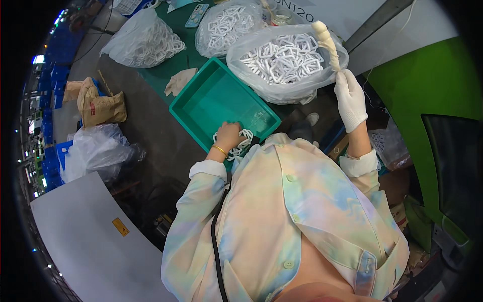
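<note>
My left hand [229, 136], bare with a gold bangle at the wrist, is at the near corner of the green plastic tray [198, 84]. Its fingers are curled down over a small bunch of white rectangular rings [246, 136], which poke out on both sides; the fingertips are partly hidden. On the right, my right hand [350, 100] wears a white knit glove. It is closed around the lower end of a cream-wrapped stick [327, 43], which points up and away beside the rim of an open clear bag [236, 56] full of white rings [284, 58].
Two more bags of white rings, one bag [143, 39] at far left and another bag [226, 27], stand on the green tabletop [156, 80]. A phone [196, 15] and a beige cloth [179, 81] lie nearby. A green machine panel [427, 85] bounds the right; a grey cabinet [95, 236] stands lower left.
</note>
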Demonstrator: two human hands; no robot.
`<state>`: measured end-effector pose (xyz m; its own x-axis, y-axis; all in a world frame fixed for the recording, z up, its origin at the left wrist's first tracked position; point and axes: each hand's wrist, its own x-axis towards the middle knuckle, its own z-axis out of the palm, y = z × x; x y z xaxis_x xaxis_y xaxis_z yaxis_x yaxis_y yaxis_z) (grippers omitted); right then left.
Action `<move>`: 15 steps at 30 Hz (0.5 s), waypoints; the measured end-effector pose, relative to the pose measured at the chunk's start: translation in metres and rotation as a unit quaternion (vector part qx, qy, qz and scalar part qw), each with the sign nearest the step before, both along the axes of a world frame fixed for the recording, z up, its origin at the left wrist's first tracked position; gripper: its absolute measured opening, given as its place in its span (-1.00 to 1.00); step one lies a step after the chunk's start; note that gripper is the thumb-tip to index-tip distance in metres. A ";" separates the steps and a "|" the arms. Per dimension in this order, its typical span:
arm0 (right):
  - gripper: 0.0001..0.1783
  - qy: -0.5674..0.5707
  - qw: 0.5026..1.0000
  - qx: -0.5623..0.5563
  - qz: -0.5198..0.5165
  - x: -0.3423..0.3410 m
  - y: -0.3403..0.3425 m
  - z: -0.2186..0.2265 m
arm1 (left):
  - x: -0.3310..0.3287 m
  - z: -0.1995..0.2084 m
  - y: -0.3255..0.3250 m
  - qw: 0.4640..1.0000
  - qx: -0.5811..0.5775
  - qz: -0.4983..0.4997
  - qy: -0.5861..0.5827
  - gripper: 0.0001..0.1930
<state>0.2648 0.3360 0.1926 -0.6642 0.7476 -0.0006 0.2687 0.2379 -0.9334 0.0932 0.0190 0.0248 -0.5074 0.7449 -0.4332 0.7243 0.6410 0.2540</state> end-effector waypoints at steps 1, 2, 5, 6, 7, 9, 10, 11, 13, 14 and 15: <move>-0.67 -0.003 1.000 0.002 0.004 0.000 -0.002 -0.001 | 0.000 -0.003 0.001 1.000 0.006 0.019 -0.018 -0.64; -0.68 0.004 1.000 0.007 0.002 0.000 -0.004 -0.001 | -0.001 -0.005 0.002 0.999 0.013 0.037 -0.036 -0.63; -0.68 -0.005 1.000 0.008 0.006 0.000 -0.005 0.000 | -0.006 -0.021 -0.004 0.996 0.009 -0.001 -0.094 -0.64; -0.66 -0.018 1.000 0.002 0.008 0.000 -0.004 0.000 | -0.003 -0.029 -0.007 0.995 0.010 0.004 -0.095 -0.64; -0.66 -0.020 1.000 0.002 0.014 -0.001 -0.005 0.000 | 0.000 -0.036 -0.010 0.998 0.022 -0.008 -0.062 -0.63; -0.66 -0.015 1.000 -0.010 0.008 -0.002 -0.006 0.001 | 0.005 -0.038 -0.011 0.999 0.033 -0.015 -0.032 -0.63; -0.66 -0.018 1.000 -0.010 0.014 -0.003 -0.007 0.002 | 0.001 -0.039 -0.009 0.989 0.064 0.053 -0.126 -0.63; -0.66 -0.018 1.000 -0.005 0.016 -0.002 -0.007 0.003 | -0.001 -0.038 -0.007 0.964 0.094 0.121 -0.217 -0.63; -0.66 -0.011 0.999 -0.006 0.031 -0.004 -0.007 -0.001 | -0.011 -0.035 -0.014 0.967 0.080 0.094 -0.224 -0.64; -0.66 -0.012 0.999 -0.007 0.035 -0.006 -0.008 -0.002 | -0.015 -0.033 -0.015 0.969 0.066 0.056 -0.231 -0.65; -0.68 0.006 0.999 -0.012 0.038 -0.007 -0.010 -0.003 | -0.015 -0.032 -0.015 0.968 0.061 0.047 -0.239 -0.70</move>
<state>0.2581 0.3263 0.1891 -0.7192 0.6947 -0.0100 0.2396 0.2344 -0.9421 0.0787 0.0040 -0.0076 -0.3381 0.7655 -0.5475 0.4449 0.6426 0.6238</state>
